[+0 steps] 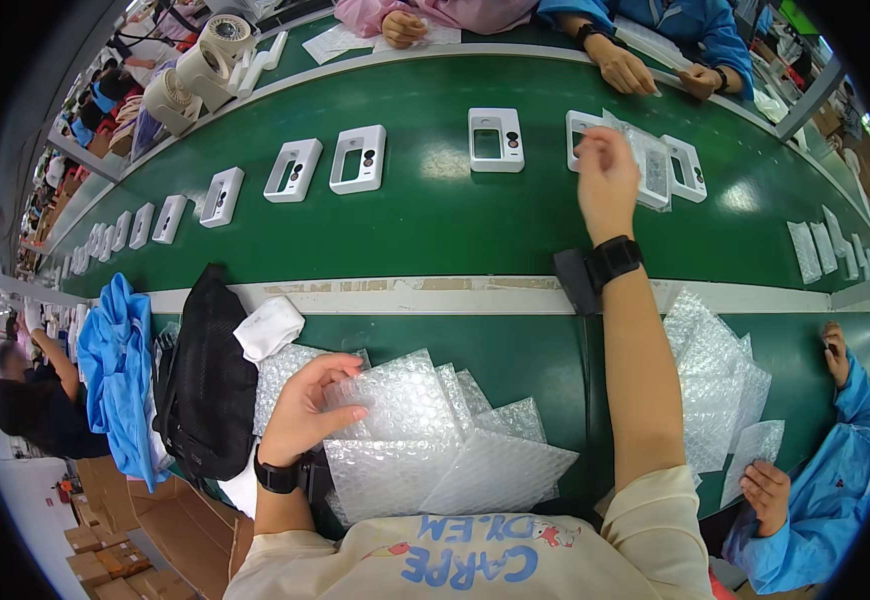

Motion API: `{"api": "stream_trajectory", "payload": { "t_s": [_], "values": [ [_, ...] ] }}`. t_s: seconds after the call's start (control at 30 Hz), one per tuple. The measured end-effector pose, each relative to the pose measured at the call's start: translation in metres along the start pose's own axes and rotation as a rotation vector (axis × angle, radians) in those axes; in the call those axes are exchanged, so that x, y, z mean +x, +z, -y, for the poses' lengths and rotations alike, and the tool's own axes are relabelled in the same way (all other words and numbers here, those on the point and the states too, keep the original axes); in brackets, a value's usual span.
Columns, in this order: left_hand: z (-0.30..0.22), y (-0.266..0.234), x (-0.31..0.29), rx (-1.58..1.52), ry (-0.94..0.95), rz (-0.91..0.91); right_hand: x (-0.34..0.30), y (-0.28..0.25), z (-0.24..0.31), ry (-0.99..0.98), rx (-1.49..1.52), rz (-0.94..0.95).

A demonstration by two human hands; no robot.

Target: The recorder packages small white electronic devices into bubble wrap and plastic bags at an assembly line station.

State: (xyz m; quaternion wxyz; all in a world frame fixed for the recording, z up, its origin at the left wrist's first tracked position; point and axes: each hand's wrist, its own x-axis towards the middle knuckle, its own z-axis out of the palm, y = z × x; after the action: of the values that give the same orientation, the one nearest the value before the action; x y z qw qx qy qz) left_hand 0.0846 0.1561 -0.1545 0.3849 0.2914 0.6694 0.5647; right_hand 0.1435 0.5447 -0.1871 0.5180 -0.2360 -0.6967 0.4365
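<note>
My right hand (607, 172) reaches across to the green belt, its fingers curled over the right side of a white plastic housing (574, 130). What lies between the fingertips is hidden. Touching or close beside that hand is a housing in a clear bubble-wrap bag (650, 165), overlapping another bare white housing (690, 170). Near me, my left hand (310, 405) is at the left edge of a pile of bubble-wrap bags (405, 400). Its thumb and fingers are apart, the thumb lying over the top bag.
More white housings (496, 140) stand in a row along the belt (415, 220). A black bag (210, 380) and blue cloth (115, 370) lie left. Co-workers' hands (625, 70) are across the belt; another person's hand (765, 495) holds a bubble bag at right. Wrapped pieces (805, 252) lie far right.
</note>
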Motion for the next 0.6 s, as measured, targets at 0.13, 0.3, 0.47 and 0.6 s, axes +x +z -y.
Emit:
{"api": "stream_trajectory", "payload": {
  "t_s": [0.13,0.3,0.47,0.6],
  "values": [
    [-0.0018,0.0006,0.0003,0.032,0.0,0.004,-0.0096,0.0111,-0.0022,0.096,-0.21,0.37],
    [-0.0024,0.0009,0.0009,0.021,-0.013,-0.001,-0.009,0.009,-0.0007,0.165,-0.272,0.401],
    [-0.0019,0.0003,0.0003,0.018,-0.024,-0.006,-0.0085,0.0095,-0.0047,0.165,-0.255,0.383],
    [-0.0019,0.0011,0.0002,0.018,-0.029,-0.006,-0.008,0.0084,-0.0057,0.169,-0.25,0.391]
  ]
}}
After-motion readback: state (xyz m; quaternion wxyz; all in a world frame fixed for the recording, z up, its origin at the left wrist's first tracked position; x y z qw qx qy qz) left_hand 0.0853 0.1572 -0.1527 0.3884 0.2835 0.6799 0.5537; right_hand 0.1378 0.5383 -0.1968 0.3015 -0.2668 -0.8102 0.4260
